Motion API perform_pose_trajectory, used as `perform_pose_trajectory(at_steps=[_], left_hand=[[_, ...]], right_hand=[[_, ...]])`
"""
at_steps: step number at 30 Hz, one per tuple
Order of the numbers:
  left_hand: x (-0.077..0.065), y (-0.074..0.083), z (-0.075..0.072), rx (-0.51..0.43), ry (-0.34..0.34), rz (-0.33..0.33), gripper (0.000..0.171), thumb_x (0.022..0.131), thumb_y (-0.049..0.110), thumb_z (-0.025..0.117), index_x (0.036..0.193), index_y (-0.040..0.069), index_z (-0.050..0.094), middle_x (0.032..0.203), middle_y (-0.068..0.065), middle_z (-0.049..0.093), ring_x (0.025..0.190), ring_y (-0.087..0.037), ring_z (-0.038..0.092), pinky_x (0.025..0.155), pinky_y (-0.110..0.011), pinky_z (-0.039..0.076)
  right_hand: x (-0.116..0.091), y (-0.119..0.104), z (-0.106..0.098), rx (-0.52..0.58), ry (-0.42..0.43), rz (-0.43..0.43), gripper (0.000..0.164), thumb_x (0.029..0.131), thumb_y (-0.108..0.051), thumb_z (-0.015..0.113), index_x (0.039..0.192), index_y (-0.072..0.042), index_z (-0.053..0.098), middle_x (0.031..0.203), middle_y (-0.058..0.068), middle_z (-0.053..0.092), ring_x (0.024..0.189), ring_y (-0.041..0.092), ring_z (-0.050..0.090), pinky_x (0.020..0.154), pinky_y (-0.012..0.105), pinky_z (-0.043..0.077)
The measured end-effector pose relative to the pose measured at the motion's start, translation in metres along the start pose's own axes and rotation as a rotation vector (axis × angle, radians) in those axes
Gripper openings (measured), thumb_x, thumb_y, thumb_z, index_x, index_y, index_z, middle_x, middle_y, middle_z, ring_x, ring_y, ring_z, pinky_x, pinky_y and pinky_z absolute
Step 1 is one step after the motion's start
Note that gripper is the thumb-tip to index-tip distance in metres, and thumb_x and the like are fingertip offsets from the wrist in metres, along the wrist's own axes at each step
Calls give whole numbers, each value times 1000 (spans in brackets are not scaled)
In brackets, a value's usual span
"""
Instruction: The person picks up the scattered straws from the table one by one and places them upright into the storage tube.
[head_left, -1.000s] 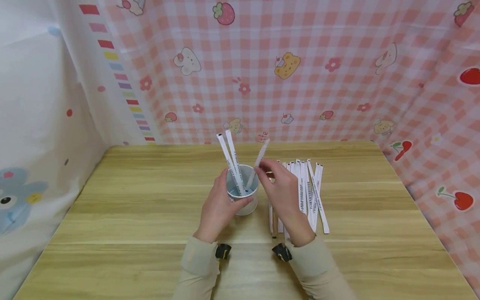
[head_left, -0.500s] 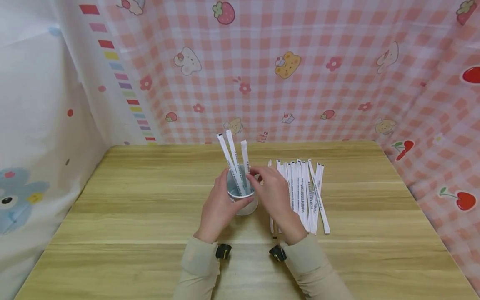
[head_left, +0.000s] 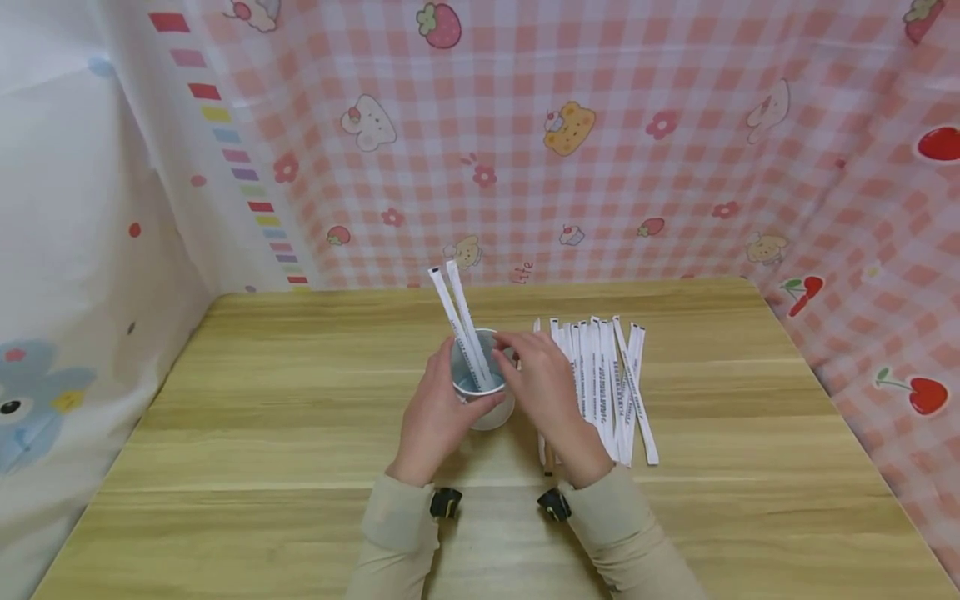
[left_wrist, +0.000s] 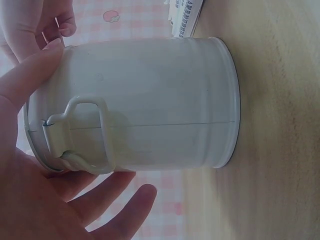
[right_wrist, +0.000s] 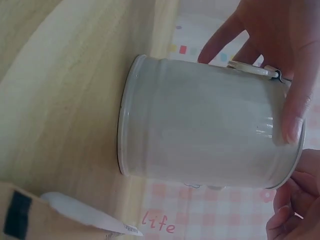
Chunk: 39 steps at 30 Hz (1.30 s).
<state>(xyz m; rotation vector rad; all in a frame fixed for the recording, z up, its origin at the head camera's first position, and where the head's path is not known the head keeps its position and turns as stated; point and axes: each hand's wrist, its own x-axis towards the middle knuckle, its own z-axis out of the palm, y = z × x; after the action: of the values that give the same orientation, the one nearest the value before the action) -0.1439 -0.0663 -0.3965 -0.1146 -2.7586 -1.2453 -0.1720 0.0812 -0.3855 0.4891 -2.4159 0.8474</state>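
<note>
Steadying the white cup [head_left: 492, 417] on the worktop [head_left: 300, 400], we have our left hand [head_left: 435, 412] wrapped around its upper part, thumb across the near side just below the rim and fingers behind. The left wrist view shows a looped handle [left_wrist: 106, 134] on the wall. Two paper-wrapped sticks [head_left: 468, 321] stand in the cup, leaning left with their tops well above the rim. We bring the bent fingers of our right hand [head_left: 551, 379] up against the right side of the rim; whether they pinch anything, we cannot tell. Just right of that hand, and partly behind it, more wrapped sticks [head_left: 603, 383] lie roughly side by side, one crossing its neighbours, with a brown one [head_left: 550, 465] near our right wrist.
</note>
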Motion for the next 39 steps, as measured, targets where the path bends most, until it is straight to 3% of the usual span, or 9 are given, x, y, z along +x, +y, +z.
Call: perform_pose_trajectory(at_steps=[9,18,29,33,39], left_hand=[[0,-3,1,13,11,-8,96,65,48,74,139,17,24,129,-8,42,109,-26,49,81,-44,43],[0,-2,1,3,15,-35,95,63,51,74,139,21,24,129,-6,42,110,-25,48,83,-44,43],[0,-2,3,0,1,-68,95,63,52,73,138,22,23,130,-3,40,111,-25,47,83,-45,43],[1,-3,4,-7,0,-61,94,63,53,73,138,24,24,129,-2,40,111,-25,47,83,-45,43],[1,-3,4,-4,3,-53,94,63,53,73,138,24,24,129,-3,40,110,-25,47,81,-45,43]], right_hand=[[4,10,-14,41,23,45,23,83,-19,64,104,-10,64,92,0,65,80,17,59,65,30,45],[6,40,-43,75,45,291,48,84,-31,62,126,-12,51,114,8,60,97,27,57,81,43,41],[-6,98,-69,114,25,589,68,84,-47,54,136,-8,36,129,15,47,111,35,49,90,43,39],[-12,113,-73,113,-19,673,71,85,-46,54,138,-5,30,132,17,43,115,33,44,91,46,36],[-23,131,-76,57,-173,762,69,87,-38,53,133,7,31,126,24,44,111,38,44,90,48,35]])
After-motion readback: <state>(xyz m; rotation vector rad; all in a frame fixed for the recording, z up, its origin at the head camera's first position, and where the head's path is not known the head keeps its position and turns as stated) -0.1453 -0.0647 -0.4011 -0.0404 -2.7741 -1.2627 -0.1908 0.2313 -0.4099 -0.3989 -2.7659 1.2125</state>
